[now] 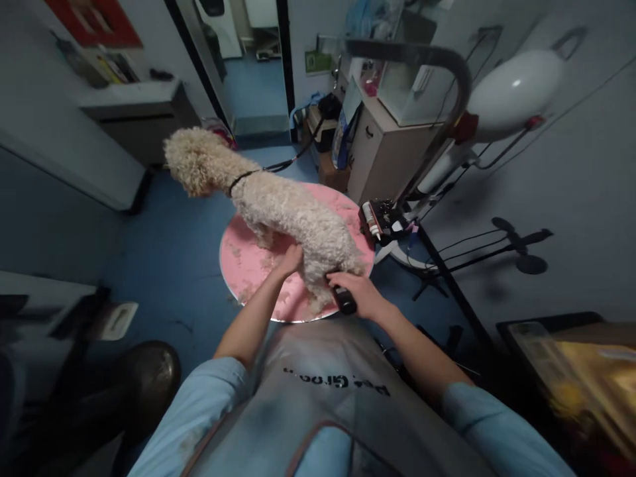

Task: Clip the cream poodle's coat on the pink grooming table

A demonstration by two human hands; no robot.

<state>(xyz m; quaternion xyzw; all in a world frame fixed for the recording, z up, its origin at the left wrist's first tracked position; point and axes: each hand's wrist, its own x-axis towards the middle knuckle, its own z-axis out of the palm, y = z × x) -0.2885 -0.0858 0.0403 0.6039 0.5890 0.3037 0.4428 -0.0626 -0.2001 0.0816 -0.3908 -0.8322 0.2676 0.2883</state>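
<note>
A curly, cream-coloured dog (293,205) stands on a round pink table (233,255), its head at the far left and its rump toward me. It wears a thin black collar (241,179) with a black lead (281,165) running off to the back right. My left hand (292,260) touches the dog's underside just ahead of the hind leg; its fingers are mostly hidden against the coat. In my right hand (362,291) is a black hair clipper (344,299), gripped beside the dog's hind leg. The clipper's blade end is hidden by fingers and fur.
Cut fur tufts (236,250) lie on the table. A black holder (385,218) with a white bottle (371,222) sits at the table's right edge, near a curved metal arm (460,86). Behind stands a cabinet (387,152). A dark round stool seat (154,371) is at lower left.
</note>
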